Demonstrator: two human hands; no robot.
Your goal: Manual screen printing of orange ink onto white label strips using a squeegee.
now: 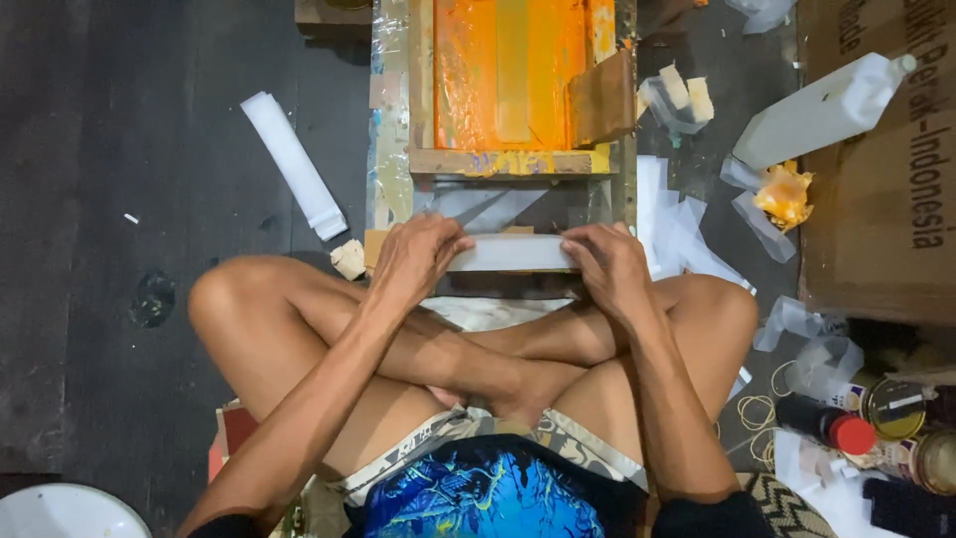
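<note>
I sit cross-legged on a dark floor. My left hand [416, 256] and my right hand [609, 267] each grip one end of a flat white strip [510, 253], a stack of plastic sheets by the look of it, held level in front of my knees. Just beyond it stands a wooden screen-printing frame [513, 161] with orange ink [508, 70] spread over its mesh. A brown wooden squeegee [602, 98] leans in the frame's right corner. The frame rests on a glass-topped base [393, 149].
A rolled white sheet [295, 164] lies on the floor at left. At right are a white plastic jug [822, 110], an ink-stained rag [785, 194], loose clear bags [687, 234], a cardboard box [886, 179], tins [894, 408], a red-capped bottle [832, 426] and rubber bands [757, 413].
</note>
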